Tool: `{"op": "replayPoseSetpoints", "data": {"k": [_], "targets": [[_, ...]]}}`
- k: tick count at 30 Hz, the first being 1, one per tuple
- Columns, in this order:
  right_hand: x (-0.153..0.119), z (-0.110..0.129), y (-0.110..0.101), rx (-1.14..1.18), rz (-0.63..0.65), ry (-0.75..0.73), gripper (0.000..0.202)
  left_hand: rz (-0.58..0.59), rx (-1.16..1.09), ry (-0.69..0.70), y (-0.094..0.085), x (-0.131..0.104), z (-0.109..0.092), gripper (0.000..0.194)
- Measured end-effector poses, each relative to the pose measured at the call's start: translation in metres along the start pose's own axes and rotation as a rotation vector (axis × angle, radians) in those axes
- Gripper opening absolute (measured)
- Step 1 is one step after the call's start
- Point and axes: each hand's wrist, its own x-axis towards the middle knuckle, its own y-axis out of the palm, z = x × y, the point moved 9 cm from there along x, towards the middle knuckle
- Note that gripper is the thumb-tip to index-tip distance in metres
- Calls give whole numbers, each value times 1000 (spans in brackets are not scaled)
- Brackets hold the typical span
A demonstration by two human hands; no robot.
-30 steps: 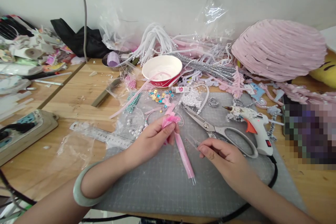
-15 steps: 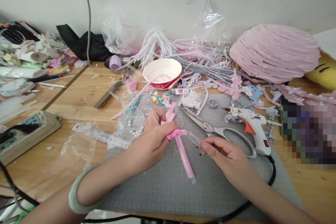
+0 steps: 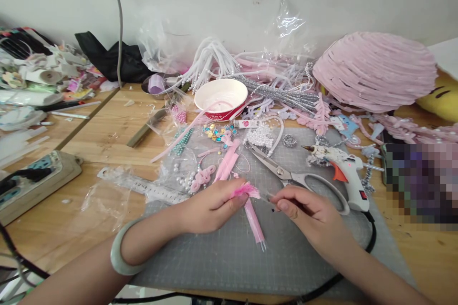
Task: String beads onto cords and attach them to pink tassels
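My left hand (image 3: 214,205) is closed in a pinch on a small bright pink tassel (image 3: 246,190), its frayed end pointing right. Close beside it, my right hand (image 3: 307,209) pinches a thin, clear, thread-like piece with small dark bits near the fingers; its exact kind is unclear. The clear piece reaches the tassel's frayed end, though contact cannot be made out. Below the left fingertips lies a pink wrapped strip (image 3: 254,224) with clear ends. A broader pink strip (image 3: 228,159) and a pink looped ornament (image 3: 203,178) rest beyond the left hand.
Scissors (image 3: 282,171) and a hot glue gun (image 3: 348,171) lie right on the grey cutting mat (image 3: 214,267). A red-and-white bowl (image 3: 222,97), white beads (image 3: 260,136) and pipe cleaners (image 3: 279,93) are behind. Left are a ruler (image 3: 143,186) and a power strip (image 3: 39,181).
My left hand has moved down and right, bringing the tassel close to the right hand's clear piece. The broader pink strip and looped ornament are now uncovered. My right hand stays nearly still.
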Motion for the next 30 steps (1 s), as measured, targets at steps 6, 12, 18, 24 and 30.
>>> {"op": "replayPoseSetpoints", "data": {"k": [6, 12, 18, 24, 30], "targets": [[-2, 2, 0, -50, -7, -28, 21, -61, -280, -64, -1, -4, 10, 34], [-1, 4, -3, -53, -47, -45, 16, -81, -389, -86, 1, -10, 19, 40], [-1, 8, -5, 5, -66, -71, 10, -6, -293, 32, -2, -9, 4, 40], [-1, -1, -10, 6, -135, -42, 10, 39, -202, -4, -1, -8, 7, 35], [-1, 3, -11, -39, -159, -82, 9, -20, -197, -114, 0, -4, 16, 39]]}}
